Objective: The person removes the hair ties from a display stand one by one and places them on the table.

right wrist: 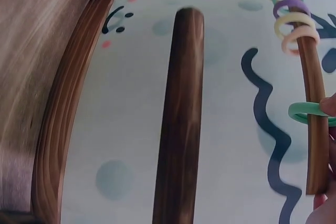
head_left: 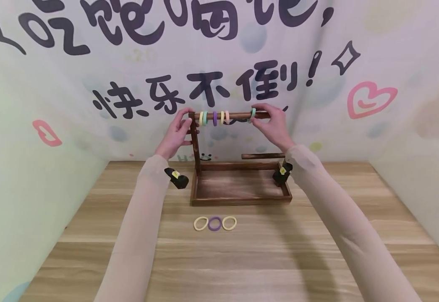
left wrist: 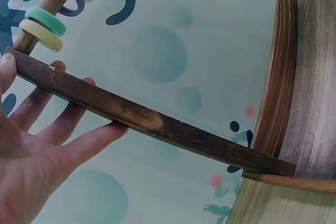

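Note:
My left hand (head_left: 176,133) grips the top of the wooden rack's upright post (head_left: 195,144), thumb on one side and fingers behind it, as the left wrist view shows. From that post an upper rod (head_left: 240,115) runs to the right. My right hand (head_left: 274,125) pinches a green hair tie (right wrist: 300,112) that encircles this rod near its free end. Farther left on the rod hang a yellow hair tie (left wrist: 41,35), another green one (left wrist: 45,21), a purple one (head_left: 215,118), a second yellow one (head_left: 222,118) and a peach one (head_left: 227,118).
A lower rod (head_left: 262,156) juts out at the rack's right side, beneath my right hand. The rack's tray base (head_left: 242,201) stands on the wooden table (head_left: 212,264) near the wall. In front of it lie two yellow hair ties (head_left: 229,223) with a purple hair tie (head_left: 215,224) between them.

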Action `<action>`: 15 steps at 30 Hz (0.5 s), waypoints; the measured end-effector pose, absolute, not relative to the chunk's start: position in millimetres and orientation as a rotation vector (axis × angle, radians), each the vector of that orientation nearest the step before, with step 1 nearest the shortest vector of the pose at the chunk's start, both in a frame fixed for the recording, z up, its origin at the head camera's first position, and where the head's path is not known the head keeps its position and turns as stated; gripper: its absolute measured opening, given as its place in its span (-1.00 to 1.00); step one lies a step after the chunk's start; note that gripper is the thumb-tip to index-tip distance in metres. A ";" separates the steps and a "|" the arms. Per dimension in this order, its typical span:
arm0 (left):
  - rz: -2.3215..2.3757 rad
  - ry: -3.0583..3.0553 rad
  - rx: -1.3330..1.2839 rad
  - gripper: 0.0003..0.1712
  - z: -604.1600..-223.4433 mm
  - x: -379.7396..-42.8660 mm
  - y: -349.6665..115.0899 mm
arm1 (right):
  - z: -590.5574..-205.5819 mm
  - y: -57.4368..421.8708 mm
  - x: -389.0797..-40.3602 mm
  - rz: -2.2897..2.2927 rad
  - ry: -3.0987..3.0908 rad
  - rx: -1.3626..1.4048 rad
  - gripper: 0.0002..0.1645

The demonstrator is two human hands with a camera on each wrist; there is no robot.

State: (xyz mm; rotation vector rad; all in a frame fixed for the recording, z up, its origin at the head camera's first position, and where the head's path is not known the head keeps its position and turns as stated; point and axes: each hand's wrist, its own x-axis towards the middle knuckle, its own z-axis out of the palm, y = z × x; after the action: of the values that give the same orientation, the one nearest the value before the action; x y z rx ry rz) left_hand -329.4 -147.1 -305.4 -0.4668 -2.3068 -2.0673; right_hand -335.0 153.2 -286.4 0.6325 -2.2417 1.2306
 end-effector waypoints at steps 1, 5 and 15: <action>-2.069 -2.305 -0.466 -0.61 -305.7 -329.2 -146.6 | -286.7 156.5 -334.7 1.246 -2.236 0.639 -0.61; -2.080 -2.285 -0.473 -0.61 -307.5 -330.3 -145.7 | -285.4 169.6 -333.4 1.229 -2.235 0.653 -0.62; -2.076 -2.291 -0.470 -0.59 -306.9 -329.4 -146.0 | -285.0 200.7 -329.1 1.202 -2.307 0.527 -0.59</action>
State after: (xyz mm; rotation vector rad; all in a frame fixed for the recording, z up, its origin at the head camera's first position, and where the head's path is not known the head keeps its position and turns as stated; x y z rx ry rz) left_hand -329.4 -146.0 -306.9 -0.4703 -2.2910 -2.0758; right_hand -329.1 200.7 -285.0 0.5266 -2.3066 1.2025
